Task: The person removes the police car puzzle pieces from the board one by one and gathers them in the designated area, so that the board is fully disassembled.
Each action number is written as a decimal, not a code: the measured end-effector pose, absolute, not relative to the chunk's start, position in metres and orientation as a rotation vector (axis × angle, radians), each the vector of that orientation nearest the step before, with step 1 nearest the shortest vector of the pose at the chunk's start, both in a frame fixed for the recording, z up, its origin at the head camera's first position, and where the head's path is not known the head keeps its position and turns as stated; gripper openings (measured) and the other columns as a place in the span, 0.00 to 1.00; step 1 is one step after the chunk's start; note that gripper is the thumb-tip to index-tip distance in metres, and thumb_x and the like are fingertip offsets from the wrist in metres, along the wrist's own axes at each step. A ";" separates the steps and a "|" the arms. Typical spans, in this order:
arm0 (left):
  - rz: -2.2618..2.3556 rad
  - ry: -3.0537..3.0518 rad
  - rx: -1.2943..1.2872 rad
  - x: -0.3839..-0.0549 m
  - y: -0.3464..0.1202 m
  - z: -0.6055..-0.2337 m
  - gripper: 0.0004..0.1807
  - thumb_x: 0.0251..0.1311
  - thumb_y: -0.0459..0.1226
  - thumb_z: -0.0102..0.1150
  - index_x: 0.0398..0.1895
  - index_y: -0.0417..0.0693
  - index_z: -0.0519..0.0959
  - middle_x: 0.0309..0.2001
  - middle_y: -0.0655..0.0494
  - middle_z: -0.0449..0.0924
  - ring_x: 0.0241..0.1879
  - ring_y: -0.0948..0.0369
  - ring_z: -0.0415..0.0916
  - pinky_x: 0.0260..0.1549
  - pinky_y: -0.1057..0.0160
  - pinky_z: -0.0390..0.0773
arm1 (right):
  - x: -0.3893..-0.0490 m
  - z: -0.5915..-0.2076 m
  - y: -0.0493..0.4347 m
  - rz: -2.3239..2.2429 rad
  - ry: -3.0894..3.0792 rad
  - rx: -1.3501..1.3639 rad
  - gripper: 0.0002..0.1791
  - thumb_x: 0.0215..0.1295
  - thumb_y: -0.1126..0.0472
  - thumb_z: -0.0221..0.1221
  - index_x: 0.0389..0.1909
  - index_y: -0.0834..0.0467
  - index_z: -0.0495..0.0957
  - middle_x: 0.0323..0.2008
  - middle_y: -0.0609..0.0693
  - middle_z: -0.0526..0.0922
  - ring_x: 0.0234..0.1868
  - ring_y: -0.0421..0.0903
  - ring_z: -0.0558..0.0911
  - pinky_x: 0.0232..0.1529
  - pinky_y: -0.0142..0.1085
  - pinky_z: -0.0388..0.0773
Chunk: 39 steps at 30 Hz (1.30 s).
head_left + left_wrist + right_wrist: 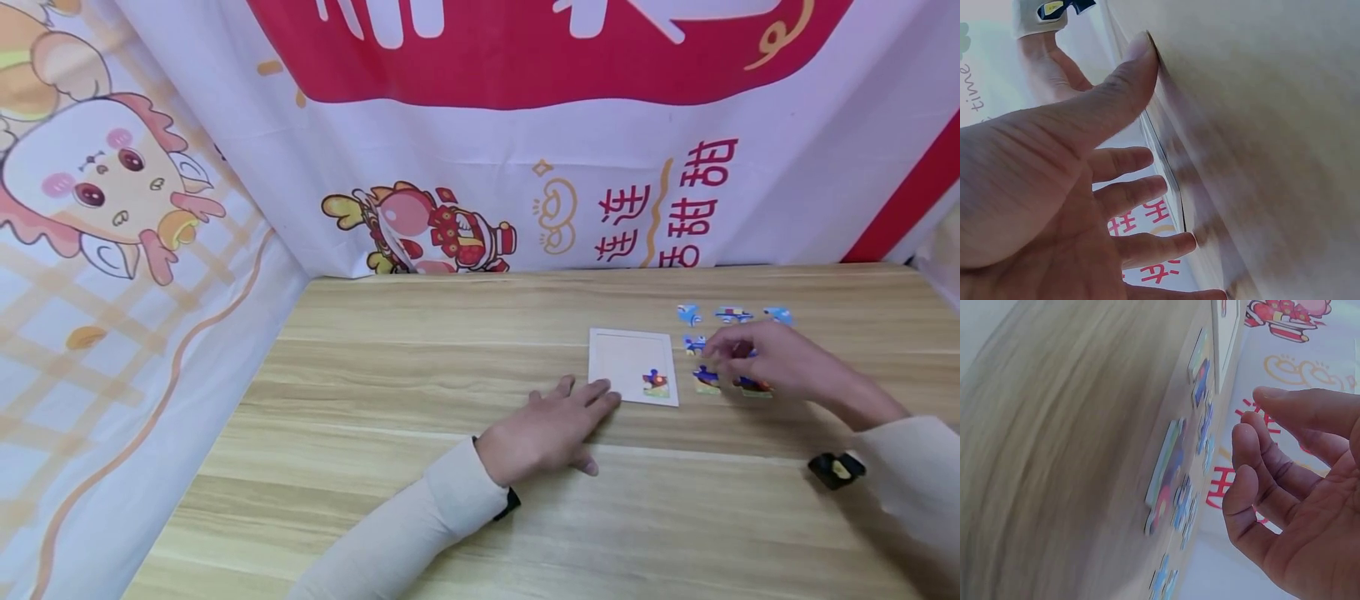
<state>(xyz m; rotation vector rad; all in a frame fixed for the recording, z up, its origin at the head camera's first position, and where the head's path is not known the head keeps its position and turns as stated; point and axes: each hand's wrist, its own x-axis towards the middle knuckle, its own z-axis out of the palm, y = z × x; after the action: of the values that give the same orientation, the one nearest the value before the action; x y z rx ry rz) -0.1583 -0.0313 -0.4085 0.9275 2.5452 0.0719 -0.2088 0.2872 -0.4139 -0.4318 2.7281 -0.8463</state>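
A white puzzle tray (618, 358) lies flat on the table, with one jigsaw piece (656, 383) in its lower right corner. My left hand (543, 429) has its fingers spread, and the fingertips touch the tray's lower left corner. Right of the tray, my right hand (780, 358) hovers over loose jigsaw pieces. Its fingers are loosely bent, thumb apart from them, and nothing shows between them in the right wrist view. Beneath it lie a lower piece (705, 379) and another piece (1169, 472); the hand hides part of the group in the head view.
Further loose pieces, such as a blue one (688, 314), lie in rows toward the back of the wooden table (420, 358). A printed cloth (465, 150) hangs along the table's back edge, and another cloth (112, 333) hangs on the left.
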 end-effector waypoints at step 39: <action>0.051 2.551 0.891 -0.162 -0.022 -0.411 0.51 0.58 0.58 0.71 0.84 0.68 0.57 0.85 0.66 0.49 0.83 0.43 0.50 0.67 0.28 0.68 | -0.217 -0.422 0.227 -0.949 2.527 -0.438 0.09 0.71 0.69 0.61 0.48 0.62 0.85 0.39 0.52 0.83 0.41 0.48 0.76 0.38 0.34 0.76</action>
<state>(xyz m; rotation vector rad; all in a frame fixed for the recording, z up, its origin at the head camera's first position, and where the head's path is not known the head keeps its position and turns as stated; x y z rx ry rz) -0.1620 -0.0223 -0.4106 0.8906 2.5509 0.0507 -0.2174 0.2272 -0.4221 -0.4378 2.5268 -0.9487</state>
